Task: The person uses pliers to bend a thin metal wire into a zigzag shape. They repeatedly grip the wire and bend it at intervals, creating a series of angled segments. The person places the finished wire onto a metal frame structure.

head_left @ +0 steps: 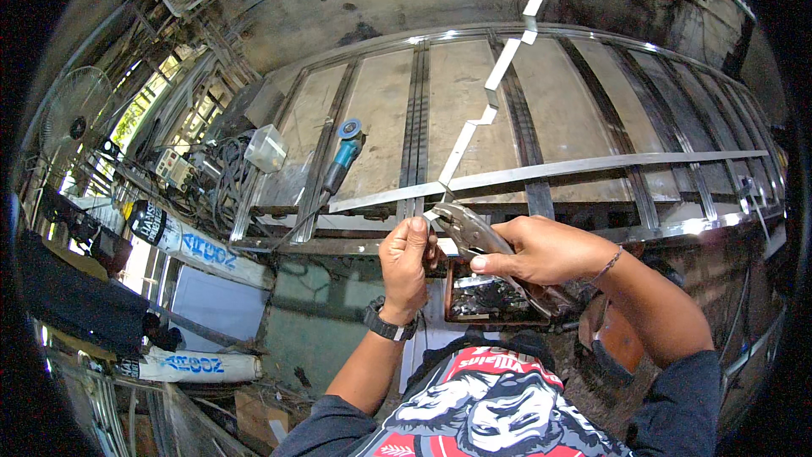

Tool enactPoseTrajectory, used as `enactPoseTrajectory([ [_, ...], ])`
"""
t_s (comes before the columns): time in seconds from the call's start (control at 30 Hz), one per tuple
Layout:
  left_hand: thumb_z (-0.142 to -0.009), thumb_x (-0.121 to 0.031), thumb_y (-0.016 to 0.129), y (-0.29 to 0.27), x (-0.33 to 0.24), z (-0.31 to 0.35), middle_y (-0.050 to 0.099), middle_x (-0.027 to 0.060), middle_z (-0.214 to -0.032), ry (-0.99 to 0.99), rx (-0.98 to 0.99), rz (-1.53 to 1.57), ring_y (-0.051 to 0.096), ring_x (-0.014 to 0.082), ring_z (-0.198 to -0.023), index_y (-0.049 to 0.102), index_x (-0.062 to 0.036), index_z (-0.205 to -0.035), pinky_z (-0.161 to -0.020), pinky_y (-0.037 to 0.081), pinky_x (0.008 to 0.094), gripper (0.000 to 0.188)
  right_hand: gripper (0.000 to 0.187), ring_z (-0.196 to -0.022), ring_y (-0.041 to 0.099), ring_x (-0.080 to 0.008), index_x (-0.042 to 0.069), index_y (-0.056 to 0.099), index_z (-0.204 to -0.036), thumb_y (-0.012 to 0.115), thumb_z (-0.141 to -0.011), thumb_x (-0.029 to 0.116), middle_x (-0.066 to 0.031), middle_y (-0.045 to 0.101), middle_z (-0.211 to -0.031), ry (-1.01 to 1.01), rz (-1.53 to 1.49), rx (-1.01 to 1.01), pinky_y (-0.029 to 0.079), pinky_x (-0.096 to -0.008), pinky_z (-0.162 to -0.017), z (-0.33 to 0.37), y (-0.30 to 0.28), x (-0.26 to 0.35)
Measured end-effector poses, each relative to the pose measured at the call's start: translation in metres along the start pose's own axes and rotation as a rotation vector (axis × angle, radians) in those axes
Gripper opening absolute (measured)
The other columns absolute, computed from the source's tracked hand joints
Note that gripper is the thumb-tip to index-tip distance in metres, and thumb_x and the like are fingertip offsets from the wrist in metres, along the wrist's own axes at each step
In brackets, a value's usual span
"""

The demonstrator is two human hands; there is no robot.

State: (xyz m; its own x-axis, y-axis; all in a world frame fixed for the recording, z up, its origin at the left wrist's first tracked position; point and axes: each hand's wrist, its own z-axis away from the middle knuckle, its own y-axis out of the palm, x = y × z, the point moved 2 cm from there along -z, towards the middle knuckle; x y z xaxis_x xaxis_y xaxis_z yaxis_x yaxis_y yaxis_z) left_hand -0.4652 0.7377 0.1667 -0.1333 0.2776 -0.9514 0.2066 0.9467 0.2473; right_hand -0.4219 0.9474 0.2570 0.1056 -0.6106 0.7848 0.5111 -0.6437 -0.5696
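Note:
A long light-coloured metal strip (pixel 505 64), bent into zigzag steps, reaches from my hands out over the metal frame and up toward the wall. My left hand (pixel 404 261) is closed in a pinch on its near end, thumb uppermost. My right hand (pixel 548 250) grips a pair of locking pliers (pixel 467 230) by the handles. The pliers' jaws are at the strip's near end, just right of my left fingertips. Whether they are clamped tight is too small to tell.
A slatted metal frame (pixel 416 110) spans the bench ahead, with a straight flat bar (pixel 550 171) across it. An angle grinder (pixel 342 159) lies to the left. Below my hands is a tray of metal pieces (pixel 491 298). Gas cylinders (pixel 199 241) and a fan (pixel 76 118) are farther left.

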Motion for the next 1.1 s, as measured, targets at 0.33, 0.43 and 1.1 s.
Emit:
enactPoseTrajectory([
  [0.33,-0.109,-0.046,0.049,-0.017,-0.01,-0.015,0.046,0.0001,-0.061,-0.221,-0.009,0.426,0.046,0.0141,-0.048,0.054,-0.0096,-0.082,-0.056,0.049,0.034,0.046,0.042,-0.053,0.058,-0.0112,0.0,0.07,-0.101,0.063,-0.103,0.041,-0.0069,0.07,-0.079,0.062,-0.412,-0.062,0.048,-0.0277,-0.048,0.008,0.001,-0.036],
  [0.43,-0.109,-0.044,0.047,-0.029,-0.011,-0.022,0.046,0.0011,-0.061,-0.246,-0.028,0.491,0.045,0.0157,-0.047,0.056,-0.0093,-0.083,-0.055,0.046,0.0355,0.044,0.04,-0.04,0.057,-0.0122,-0.004,0.065,-0.115,0.068,-0.098,0.033,-0.0198,0.074,-0.087,0.216,-0.83,-0.084,0.042,-0.0189,-0.034,0.02,-0.003,-0.031],
  [1.1,-0.112,-0.046,0.035,-0.019,-0.011,-0.027,0.041,0.0015,-0.06,-0.312,0.246,0.79,0.043,0.0159,-0.046,0.047,-0.0045,-0.149,-0.056,0.052,0.0375,0.057,0.079,-0.134,0.052,-0.0514,-0.008,0.039,-0.149,0.066,-0.075,0.0,-0.0367,0.059,-0.133,-0.069,-1.764,0.193,0.043,-0.0604,-0.114,0.036,0.072,-0.03],
])
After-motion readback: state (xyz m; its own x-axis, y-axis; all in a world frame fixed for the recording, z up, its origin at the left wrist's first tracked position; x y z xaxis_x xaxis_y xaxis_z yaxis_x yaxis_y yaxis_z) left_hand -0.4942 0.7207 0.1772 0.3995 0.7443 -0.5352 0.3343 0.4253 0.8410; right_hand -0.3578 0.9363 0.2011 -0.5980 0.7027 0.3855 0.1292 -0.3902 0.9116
